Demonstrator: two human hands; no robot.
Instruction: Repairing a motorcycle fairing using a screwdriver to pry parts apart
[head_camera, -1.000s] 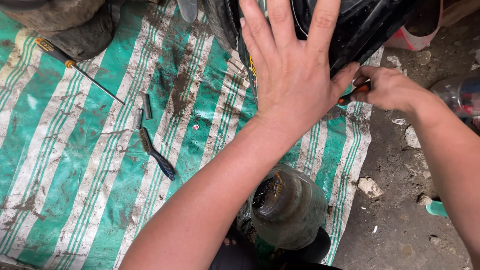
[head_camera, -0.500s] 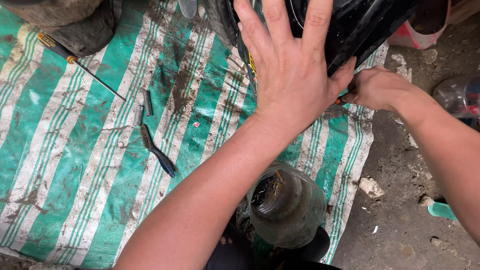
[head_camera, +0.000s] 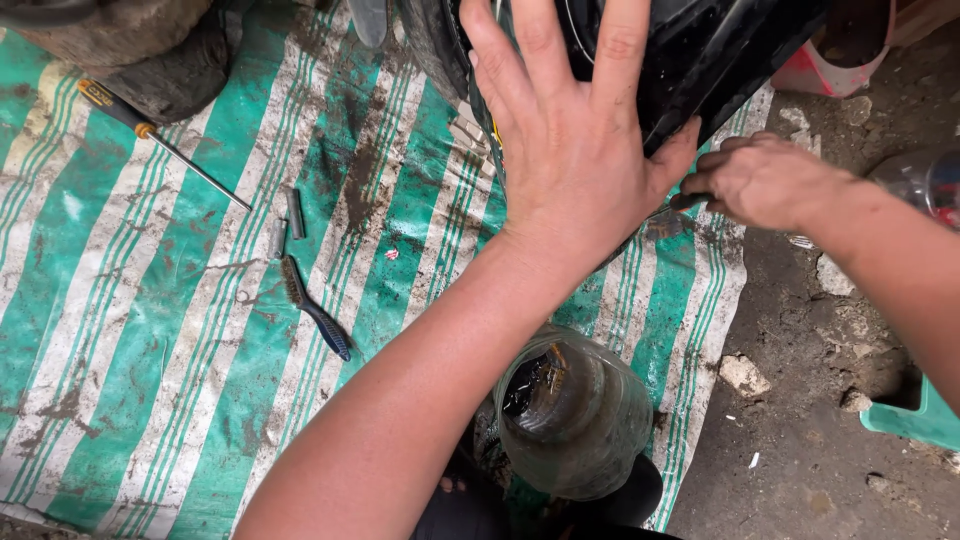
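Pressing flat, the left hand (head_camera: 575, 170) lies spread and grasping nothing, steadying the black part (head_camera: 700, 50) beneath it, while beside it the right hand (head_camera: 765, 180) pinches a slim tool (tip hidden) at the part's edge.

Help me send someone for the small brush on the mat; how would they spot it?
Start at the green-and-white striped mat, left of the left hand pressed flat on the black part. The brush lies mid-mat, below two short metal pieces. Unlike the orange-handled screwdriver, it has a dark blue handle and bristles.
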